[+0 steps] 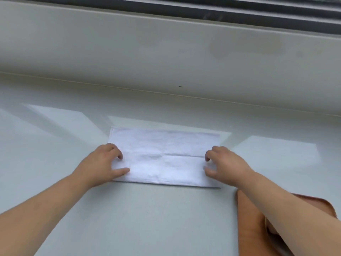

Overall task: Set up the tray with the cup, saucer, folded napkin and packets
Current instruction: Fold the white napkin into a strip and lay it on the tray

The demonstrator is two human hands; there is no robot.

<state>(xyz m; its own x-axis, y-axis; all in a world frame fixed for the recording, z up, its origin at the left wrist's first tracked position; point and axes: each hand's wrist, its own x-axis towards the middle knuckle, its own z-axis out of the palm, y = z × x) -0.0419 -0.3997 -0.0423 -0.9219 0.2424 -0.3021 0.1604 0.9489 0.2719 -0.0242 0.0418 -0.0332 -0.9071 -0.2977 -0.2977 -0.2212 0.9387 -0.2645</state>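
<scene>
1. The tray (245,215) is cut off by the bottom edge and partly covered by the right forearm.
2. A round item on the tray, under that forearm, cannot be identified.
3. The napkin's (166,156) side edges are hidden by the hands.

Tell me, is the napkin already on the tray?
No, the napkin lies flat on the pale table, with both hands at its ends, while the brown tray sits apart at the lower right.
</scene>
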